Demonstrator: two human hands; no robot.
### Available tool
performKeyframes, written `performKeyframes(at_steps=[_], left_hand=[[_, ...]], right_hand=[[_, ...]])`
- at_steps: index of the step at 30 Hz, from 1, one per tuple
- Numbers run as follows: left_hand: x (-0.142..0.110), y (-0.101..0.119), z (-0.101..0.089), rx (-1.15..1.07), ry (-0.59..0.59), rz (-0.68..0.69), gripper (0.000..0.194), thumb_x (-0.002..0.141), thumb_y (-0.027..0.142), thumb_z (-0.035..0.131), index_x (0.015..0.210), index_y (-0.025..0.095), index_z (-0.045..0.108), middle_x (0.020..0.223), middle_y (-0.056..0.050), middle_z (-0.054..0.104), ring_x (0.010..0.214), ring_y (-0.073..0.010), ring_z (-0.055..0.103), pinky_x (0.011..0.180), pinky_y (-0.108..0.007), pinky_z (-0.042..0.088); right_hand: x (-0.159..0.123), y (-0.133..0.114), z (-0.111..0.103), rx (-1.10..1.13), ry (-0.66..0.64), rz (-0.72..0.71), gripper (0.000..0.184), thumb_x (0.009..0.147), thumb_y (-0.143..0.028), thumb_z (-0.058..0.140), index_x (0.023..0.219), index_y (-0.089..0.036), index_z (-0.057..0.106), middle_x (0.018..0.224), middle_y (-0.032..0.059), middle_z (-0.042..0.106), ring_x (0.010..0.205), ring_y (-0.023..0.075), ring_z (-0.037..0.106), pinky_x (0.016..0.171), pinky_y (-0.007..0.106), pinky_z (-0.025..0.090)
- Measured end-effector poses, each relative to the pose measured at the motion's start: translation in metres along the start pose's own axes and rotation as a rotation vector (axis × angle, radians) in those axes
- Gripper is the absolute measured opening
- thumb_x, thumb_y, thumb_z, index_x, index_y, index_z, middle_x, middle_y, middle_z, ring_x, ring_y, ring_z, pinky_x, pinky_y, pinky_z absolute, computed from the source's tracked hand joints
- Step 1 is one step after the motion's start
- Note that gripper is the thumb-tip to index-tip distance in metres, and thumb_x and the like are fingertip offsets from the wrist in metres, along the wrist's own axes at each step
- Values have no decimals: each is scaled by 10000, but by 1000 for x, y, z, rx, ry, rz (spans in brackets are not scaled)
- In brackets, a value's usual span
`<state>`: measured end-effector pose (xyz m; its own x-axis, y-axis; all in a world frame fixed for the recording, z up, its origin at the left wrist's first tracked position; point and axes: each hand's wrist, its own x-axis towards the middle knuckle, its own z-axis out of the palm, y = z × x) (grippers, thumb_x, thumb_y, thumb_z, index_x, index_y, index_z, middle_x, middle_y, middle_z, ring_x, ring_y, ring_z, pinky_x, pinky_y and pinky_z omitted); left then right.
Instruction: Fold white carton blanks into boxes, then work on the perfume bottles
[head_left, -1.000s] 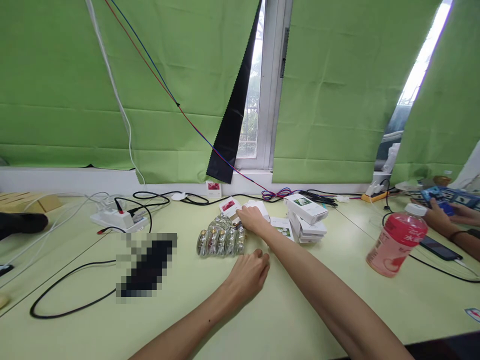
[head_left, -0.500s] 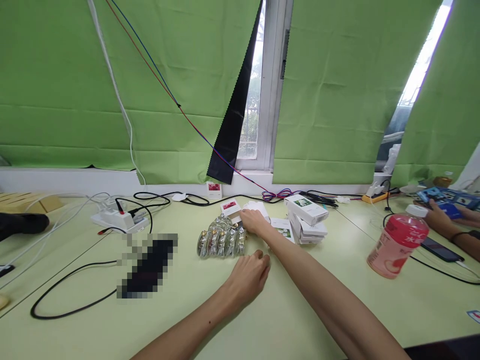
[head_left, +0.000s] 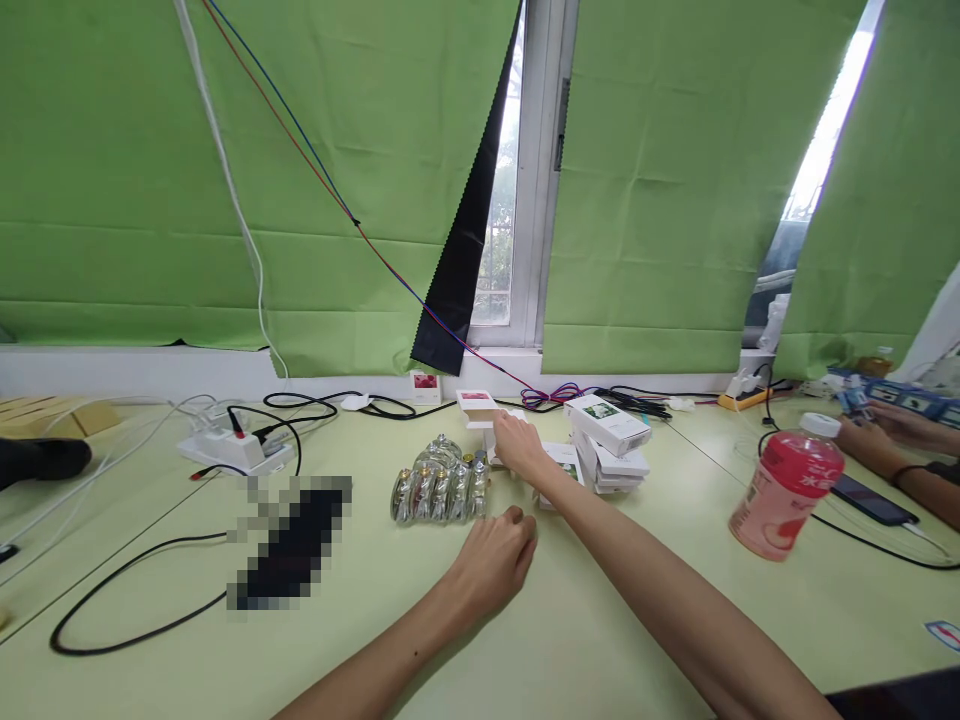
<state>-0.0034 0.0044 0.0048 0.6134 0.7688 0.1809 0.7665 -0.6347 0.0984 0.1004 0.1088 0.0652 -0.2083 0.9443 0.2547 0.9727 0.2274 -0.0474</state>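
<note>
White boxes [head_left: 611,427] | contents hidden | right hand [head_left: 520,447] among boxes, grip unclear | left hand [head_left: 493,558] curled

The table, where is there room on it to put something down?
There's bare table between the right forearm and the pink bottle, and more between the blurred-out dark shape and the left hand. The middle is crowded: silvery packets and white boxes lie close by the right hand.

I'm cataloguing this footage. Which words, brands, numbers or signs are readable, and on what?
"水": pink drink bottle; its other print is too blurred to read.
White boxes: print too small to read.
Red, white and blue sticker: no readable words.
</note>
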Motion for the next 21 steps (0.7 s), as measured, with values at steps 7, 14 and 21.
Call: performKeyframes(at_steps=[7,14,21], left_hand=[[0,-5,1,-82,52,-15,204,966,225,410,901,191,600,960,-86,654,740,-197,655,630,-291,400],[4,-6,3,-254,349,-92,175,999,317,366,1001,197,493,949,-73,640,729,-201,635,636,-305,431],[8,-10,4,-478,523,-147,447,1005,413,385,1386,198,292,1032,-62,589,636,-146,579,655,-314,466]], right_hand=[[-50,12,-3,73,58,92,464,856,-25,472,1315,-90,451,1293,204,615,1023,267,695,755,321,495],[-102,26,10,281,149,76,588,857,-28,430,1442,-52,376,1404,232,564,1150,299,664,841,358,531],[-121,35,34,358,391,13,604,903,-38,378,1501,-125,392,1480,178,514,1254,301,611,857,398,587]])
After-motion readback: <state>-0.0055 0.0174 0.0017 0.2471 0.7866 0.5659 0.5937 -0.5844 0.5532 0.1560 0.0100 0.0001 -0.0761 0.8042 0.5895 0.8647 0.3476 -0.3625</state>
